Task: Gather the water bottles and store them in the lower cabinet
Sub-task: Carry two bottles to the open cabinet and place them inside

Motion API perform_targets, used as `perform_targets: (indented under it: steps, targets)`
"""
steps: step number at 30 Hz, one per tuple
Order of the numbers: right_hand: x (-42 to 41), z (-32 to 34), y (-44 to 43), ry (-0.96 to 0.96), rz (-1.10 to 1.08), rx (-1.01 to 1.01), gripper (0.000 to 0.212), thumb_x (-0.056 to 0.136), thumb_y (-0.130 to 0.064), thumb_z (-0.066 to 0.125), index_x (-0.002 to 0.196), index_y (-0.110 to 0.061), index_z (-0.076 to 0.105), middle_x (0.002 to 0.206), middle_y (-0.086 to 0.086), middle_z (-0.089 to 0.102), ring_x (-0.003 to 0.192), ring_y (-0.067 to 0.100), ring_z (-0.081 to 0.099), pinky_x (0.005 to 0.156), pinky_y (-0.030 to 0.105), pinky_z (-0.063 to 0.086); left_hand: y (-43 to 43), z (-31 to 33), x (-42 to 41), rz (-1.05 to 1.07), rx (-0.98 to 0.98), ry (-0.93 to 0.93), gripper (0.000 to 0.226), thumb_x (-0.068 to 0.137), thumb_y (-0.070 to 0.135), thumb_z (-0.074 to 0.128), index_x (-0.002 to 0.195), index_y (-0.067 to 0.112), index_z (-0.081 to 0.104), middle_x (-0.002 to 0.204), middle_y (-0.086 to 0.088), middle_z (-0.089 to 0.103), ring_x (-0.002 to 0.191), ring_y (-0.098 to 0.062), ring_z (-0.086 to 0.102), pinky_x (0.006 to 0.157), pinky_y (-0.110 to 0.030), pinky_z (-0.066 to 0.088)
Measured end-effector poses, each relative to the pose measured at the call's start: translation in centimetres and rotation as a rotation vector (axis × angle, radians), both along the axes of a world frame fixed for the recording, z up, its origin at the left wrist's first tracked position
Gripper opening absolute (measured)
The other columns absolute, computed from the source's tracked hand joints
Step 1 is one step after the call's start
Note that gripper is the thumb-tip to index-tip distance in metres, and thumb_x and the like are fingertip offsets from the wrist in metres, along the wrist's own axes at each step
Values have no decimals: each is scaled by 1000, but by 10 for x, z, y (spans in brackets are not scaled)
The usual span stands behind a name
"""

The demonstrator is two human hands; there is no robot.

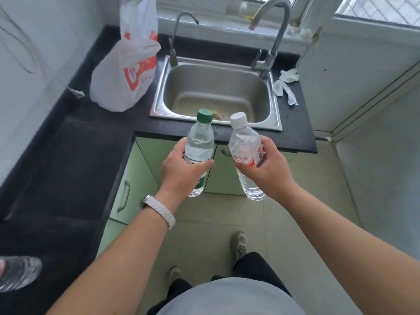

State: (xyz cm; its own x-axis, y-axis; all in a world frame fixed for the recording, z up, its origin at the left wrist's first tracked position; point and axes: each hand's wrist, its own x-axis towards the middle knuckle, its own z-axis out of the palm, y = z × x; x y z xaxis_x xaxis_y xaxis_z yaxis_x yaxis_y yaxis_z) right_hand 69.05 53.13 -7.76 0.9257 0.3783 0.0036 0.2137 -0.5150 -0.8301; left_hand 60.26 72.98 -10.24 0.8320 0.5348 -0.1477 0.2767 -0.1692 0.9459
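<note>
Left hand (pixel 181 171): its fingers (pixel 179 144) wrap the middle of the green-capped bottle (pixel 200 142), with the thumb lying across the label; a pale watch strap (pixel 159 211) sits on the wrist.
Right hand (pixel 270 169): its fingers (pixel 269 144) clasp the white-capped bottle (pixel 244 142) round its red-and-white label.
Green-capped bottle: held in the air in front of the bench (pixel 68 167) edge, cap leaning toward the sink (pixel 159 103), base pointing down at the floor.
White-capped bottle: just beside the first and apart from it, tilted the same way, above the tiled floor.
Third bottle (pixel 18 272): on the dark bench at the lower left edge of the view, blurred and partly cut off; it seems to lie on its side.
Lower cabinet (pixel 225 176): pale green doors under the sink and along the left run of the bench, all looking shut, directly behind the two held bottles.
Plastic bag (pixel 127 71): white with red print, standing on the bench left of the sink.
Crumpled paper (pixel 285 85): on the bench right of the sink, near the tall tap (pixel 276 42).
</note>
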Motion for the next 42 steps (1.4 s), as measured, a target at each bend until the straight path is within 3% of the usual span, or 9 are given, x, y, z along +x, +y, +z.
perform_targets:
  steps: [4, 6, 10, 14, 18, 22, 30, 37, 42]
  targets:
    - [33, 2, 17, 28, 148, 50, 54, 73, -31, 84, 104, -56, 48, 95, -30, 65, 87, -2, 64, 83, 27, 53, 5, 8, 8, 118, 53, 32, 45, 72, 28, 88, 108, 43, 64, 96, 19, 73, 89, -1, 69, 81, -31, 59]
    - [53, 3, 24, 51, 211, 71, 53, 74, -32, 84, 108, -53, 50, 93, -26, 66, 85, -4, 64, 77, 20, 49, 4, 14, 14, 193, 77, 60, 45, 73, 28, 89, 102, 49, 62, 93, 24, 72, 88, 0, 68, 83, -32, 58]
    - [94, 3, 39, 79, 376, 109, 52, 74, -30, 85, 109, -49, 52, 95, -14, 68, 83, 2, 65, 78, 24, 53, -3, 21, 22, 343, 123, 131, 50, 72, 31, 89, 114, 41, 64, 96, 22, 73, 91, -1, 69, 88, -36, 58]
    - [123, 2, 58, 75, 586, 74, 50, 75, -28, 85, 107, -45, 49, 94, -15, 67, 79, -2, 63, 66, 11, 47, -23, 23, 17, 513, 176, 177, 46, 73, 29, 88, 111, 40, 64, 95, 26, 71, 90, -1, 68, 86, -38, 59]
    - [120, -1, 81, 57, 806, -5, 51, 74, -38, 82, 114, -34, 51, 94, -12, 66, 76, 7, 63, 68, 27, 51, -54, 23, -13, 736, 158, 210, 47, 72, 28, 88, 106, 48, 62, 98, 29, 70, 93, 2, 67, 87, -32, 56]
    - [90, 5, 97, 55, 991, 10, 49, 74, -41, 81, 108, -45, 46, 95, -20, 65, 85, -1, 62, 70, 25, 48, -82, 30, -55, 964, 160, 241, 42, 73, 26, 87, 105, 41, 63, 93, 26, 70, 86, 2, 67, 83, -33, 57]
    - [-15, 34, 81, 23, 1335, -8, 46, 75, -37, 81, 109, -37, 50, 92, -19, 65, 84, -1, 61, 75, 33, 54, -166, 51, -157, 1321, 153, 206, 45, 72, 24, 87, 103, 47, 63, 92, 27, 71, 84, 4, 67, 78, -27, 56]
    - [-116, 52, 14, -54, 1553, -30, 48, 75, -41, 80, 111, -33, 48, 95, -14, 65, 85, 10, 63, 75, 40, 56, -285, 58, -252, 1553, 134, 188, 52, 72, 26, 89, 115, 42, 64, 94, 24, 72, 85, 8, 66, 78, -22, 55]
    - [-197, 58, -67, -86, 1642, -23, 46, 74, -41, 80, 108, -37, 49, 96, -12, 66, 86, 12, 64, 77, 40, 56, -404, 56, -325, 1677, 114, 151, 44, 72, 27, 88, 106, 42, 63, 92, 20, 72, 88, -3, 68, 81, -34, 58]
